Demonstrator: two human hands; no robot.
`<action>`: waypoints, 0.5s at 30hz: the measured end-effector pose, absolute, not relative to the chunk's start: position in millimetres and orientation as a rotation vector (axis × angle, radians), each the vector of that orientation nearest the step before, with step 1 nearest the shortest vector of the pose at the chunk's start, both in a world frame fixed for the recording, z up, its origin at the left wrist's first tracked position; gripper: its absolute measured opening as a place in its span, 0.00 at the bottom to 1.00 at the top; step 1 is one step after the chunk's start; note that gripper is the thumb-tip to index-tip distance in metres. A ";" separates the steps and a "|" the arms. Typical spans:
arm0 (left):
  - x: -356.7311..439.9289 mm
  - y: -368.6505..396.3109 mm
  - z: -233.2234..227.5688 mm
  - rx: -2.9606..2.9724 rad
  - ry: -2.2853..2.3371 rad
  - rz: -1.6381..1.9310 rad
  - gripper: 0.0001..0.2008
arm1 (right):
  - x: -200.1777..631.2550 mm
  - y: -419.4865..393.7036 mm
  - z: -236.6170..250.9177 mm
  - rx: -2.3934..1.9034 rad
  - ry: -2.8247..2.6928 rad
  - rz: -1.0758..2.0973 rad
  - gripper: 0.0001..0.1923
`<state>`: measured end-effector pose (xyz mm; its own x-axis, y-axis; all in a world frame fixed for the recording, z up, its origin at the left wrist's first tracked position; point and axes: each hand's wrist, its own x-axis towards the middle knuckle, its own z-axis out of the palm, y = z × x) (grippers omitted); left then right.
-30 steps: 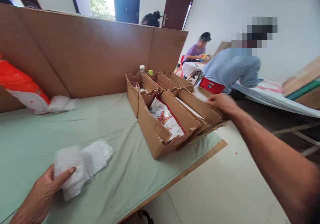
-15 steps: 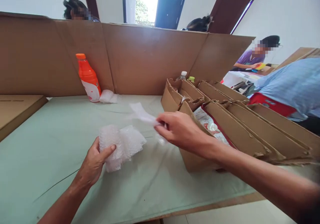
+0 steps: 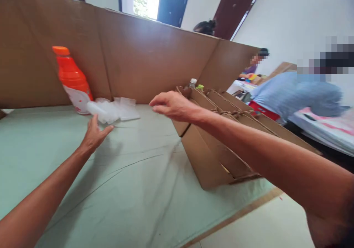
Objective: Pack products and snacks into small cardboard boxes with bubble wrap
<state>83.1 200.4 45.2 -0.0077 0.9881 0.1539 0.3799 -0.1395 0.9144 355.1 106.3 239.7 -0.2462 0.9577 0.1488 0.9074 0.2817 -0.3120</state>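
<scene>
Near the back of the table, my left hand (image 3: 92, 135) is open, thumb and fingers apart, just in front of a pile of clear bubble-wrap pouches (image 3: 105, 112). The pouches are slightly blurred and lie against an orange bottle (image 3: 74, 82) with a white label. My right hand (image 3: 173, 106) reaches across the cardboard boxes, its fingers stretched loosely to the left. Nothing shows in it, and it is apart from the pouches. Its forearm hides part of the boxes (image 3: 197, 159).
A cardboard panel (image 3: 155, 61) stands along the back of the table (image 3: 129, 189). Two bottle tops, one white (image 3: 193, 81) and one green (image 3: 200, 87), show behind the boxes. People work beyond the panel; one in a light blue top (image 3: 287, 93) bends at the right.
The bubble-wrap pouches my left hand held now lie beside the orange bottle, released. My right hand no longer shows its clear piece. The view has shifted to the right.
</scene>
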 end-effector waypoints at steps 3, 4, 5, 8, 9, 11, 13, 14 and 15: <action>79.6 186.1 27.7 1.788 1.576 0.937 0.47 | 436.4 62.7 267.4 -1.776 -1.918 -0.042 0.13; 80.7 184.6 25.1 1.836 1.598 0.895 0.46 | 466.2 49.8 274.7 -1.852 -1.796 -0.142 0.13; 83.1 184.9 24.0 1.880 1.617 0.861 0.46 | 495.5 37.9 279.9 -1.959 -1.678 -0.222 0.14; 96.6 196.9 26.9 2.012 1.664 0.760 0.42 | 570.3 10.7 280.7 -2.347 -1.388 -0.260 0.18; 102.8 203.5 28.9 2.048 1.678 0.727 0.41 | 589.3 5.1 276.5 -2.442 -1.325 -0.230 0.18; 117.1 217.5 32.3 2.104 1.714 0.664 0.39 | 619.9 0.3 264.5 -2.553 -1.260 -0.168 0.18; 132.9 228.5 33.0 2.144 1.762 0.611 0.38 | 644.8 4.8 251.5 -2.612 -1.251 -0.138 0.17; 140.9 231.8 31.8 2.163 1.789 0.589 0.37 | 656.4 10.2 245.6 -2.642 -1.255 -0.127 0.15; 148.6 233.5 29.6 2.179 1.820 0.574 0.35 | 667.6 17.4 240.4 -2.667 -1.268 -0.119 0.15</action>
